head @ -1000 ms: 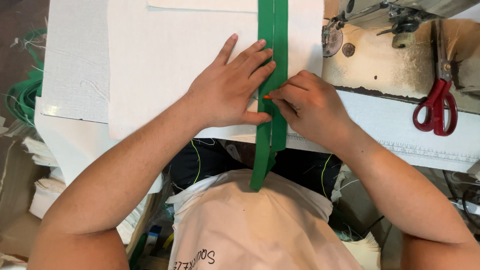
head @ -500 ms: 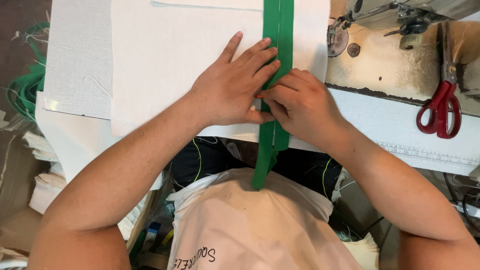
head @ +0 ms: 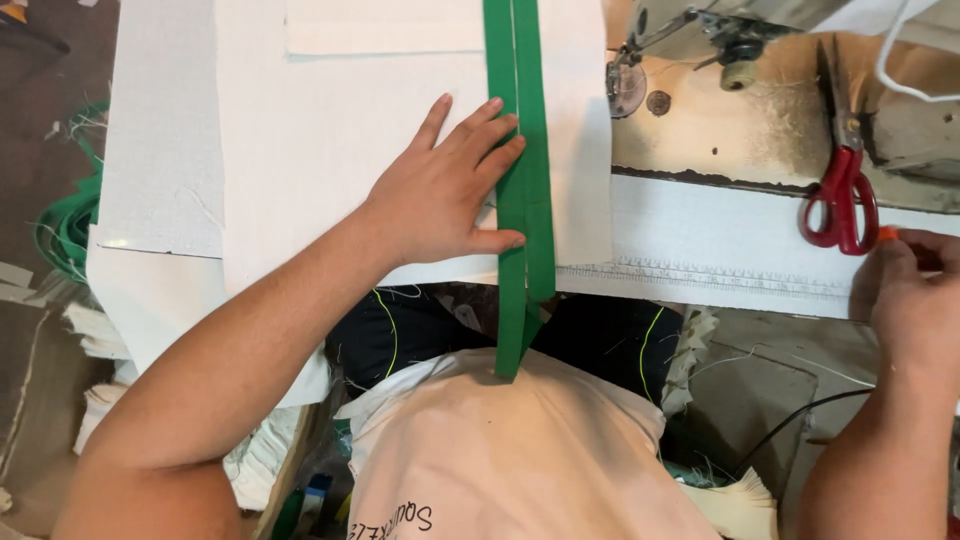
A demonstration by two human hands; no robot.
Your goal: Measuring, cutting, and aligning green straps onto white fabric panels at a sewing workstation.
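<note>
My left hand [head: 442, 195] lies flat, fingers spread, on a white woven fabric sheet [head: 330, 150], its fingertips and thumb pressing the left edge of a green strap [head: 530, 190] that runs down the sheet and hangs off the table edge. My right hand [head: 915, 300] is far to the right at the table edge, fingers curled around a small orange object [head: 887, 234] of which only the tip shows. It is just below the red-handled scissors [head: 842, 200].
A sewing machine head [head: 700, 30] stands at the top right on a worn beige table [head: 730, 130]. A white woven strip [head: 700, 250] lies along the table front. Green strap coils [head: 65, 225] lie at the left, with stacked white pieces below.
My right hand left the green strap and moved far right to a spot below the scissors, closing on a small orange object. My left hand stayed pressed on the fabric and strap.
</note>
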